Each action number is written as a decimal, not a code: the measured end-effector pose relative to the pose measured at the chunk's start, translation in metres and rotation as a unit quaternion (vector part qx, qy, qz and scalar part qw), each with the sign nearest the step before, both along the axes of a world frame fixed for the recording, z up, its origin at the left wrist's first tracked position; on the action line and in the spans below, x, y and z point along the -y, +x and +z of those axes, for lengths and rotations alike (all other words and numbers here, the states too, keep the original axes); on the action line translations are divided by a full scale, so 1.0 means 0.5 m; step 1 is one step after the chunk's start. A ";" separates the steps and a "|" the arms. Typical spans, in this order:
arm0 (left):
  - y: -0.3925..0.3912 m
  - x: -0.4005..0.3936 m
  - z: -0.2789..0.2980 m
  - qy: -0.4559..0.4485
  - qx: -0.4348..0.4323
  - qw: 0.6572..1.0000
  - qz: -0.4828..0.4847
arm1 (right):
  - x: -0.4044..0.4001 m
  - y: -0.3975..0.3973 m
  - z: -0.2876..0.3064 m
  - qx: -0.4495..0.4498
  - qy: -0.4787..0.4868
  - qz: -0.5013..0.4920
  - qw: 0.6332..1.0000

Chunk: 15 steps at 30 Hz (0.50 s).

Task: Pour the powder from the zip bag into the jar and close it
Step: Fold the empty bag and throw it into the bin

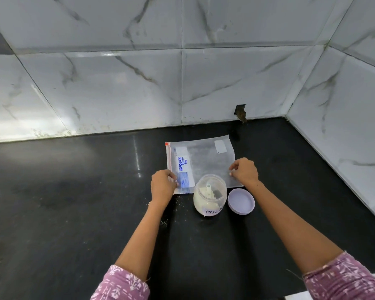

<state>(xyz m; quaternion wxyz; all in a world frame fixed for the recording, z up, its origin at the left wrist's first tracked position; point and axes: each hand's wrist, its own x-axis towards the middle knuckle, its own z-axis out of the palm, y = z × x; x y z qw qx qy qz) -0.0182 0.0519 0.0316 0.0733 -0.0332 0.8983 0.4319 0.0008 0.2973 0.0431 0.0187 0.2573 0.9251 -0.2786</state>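
A black stone counter [74,202] meets white, grey-veined marble wall tiles [117,87] in a kitchen corner; a small dark notch [240,112] breaks the tiles just above the counter's back edge; a clear zip bag [204,159] lies flat and looks nearly empty, its red-edged zip strip along the left side and blue print on a white label; the left hand [162,187] rests on the bag's near left corner, fingers curled onto the plastic, though whether they pinch it or only press it down cannot be told; the right hand [245,172] sits at the bag's near right edge, fingertips drawn together on the plastic; just in front of the bag stands an open clear jar [210,195] holding white powder [200,203] and a small scoop, a handwritten label reading "MIL" on its front; a pale lilac lid [241,201] lies inner side up, just beside the jar to its right; fine specks of spilled powder [171,210] dot the counter near the left wrist; both forearms emerge from pink floral sleeves [121,284].
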 end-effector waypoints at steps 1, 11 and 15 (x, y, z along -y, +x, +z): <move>-0.003 -0.002 0.001 0.006 0.002 1.000 0.014 | 0.000 -0.007 0.000 -0.011 -0.011 -0.004 1.000; -0.017 -0.024 0.012 -0.037 0.009 0.998 0.044 | 0.018 -0.023 0.001 0.033 -0.003 -0.064 0.997; -0.026 -0.024 0.008 -0.021 0.020 0.999 0.046 | 0.025 -0.028 0.004 -0.037 -0.049 -0.115 0.992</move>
